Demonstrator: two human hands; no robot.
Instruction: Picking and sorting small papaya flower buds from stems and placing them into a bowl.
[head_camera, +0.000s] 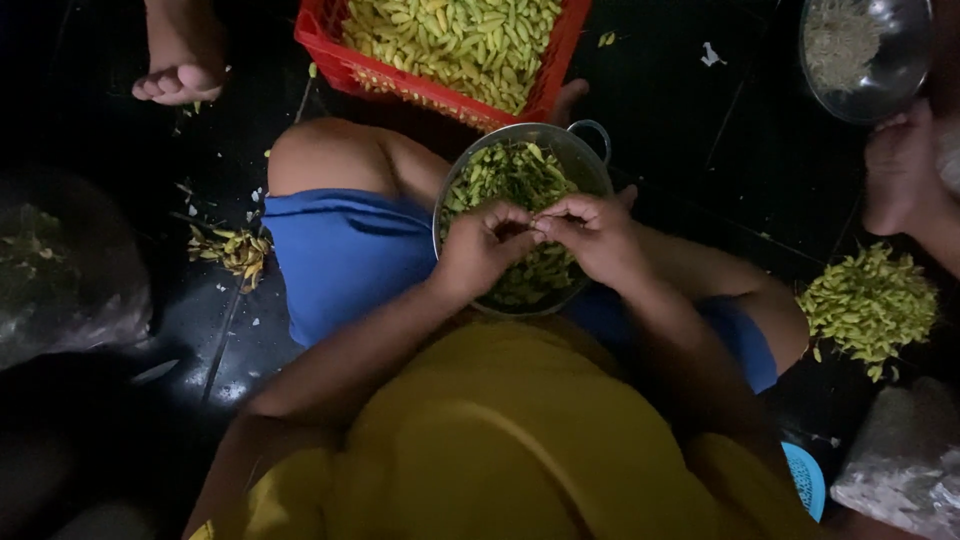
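Both hands meet over a metal bowl (520, 215) of green pods resting on the person's lap. Left hand (482, 245) is curled narrow, fingertips pinching a small pod (528, 228); right hand (592, 232) is likewise closed on the same pod, the two touching. Farther off sits a red crate (335, 55) of yellow-green pods. Right, on the floor, lies a pile of pods (868, 305).
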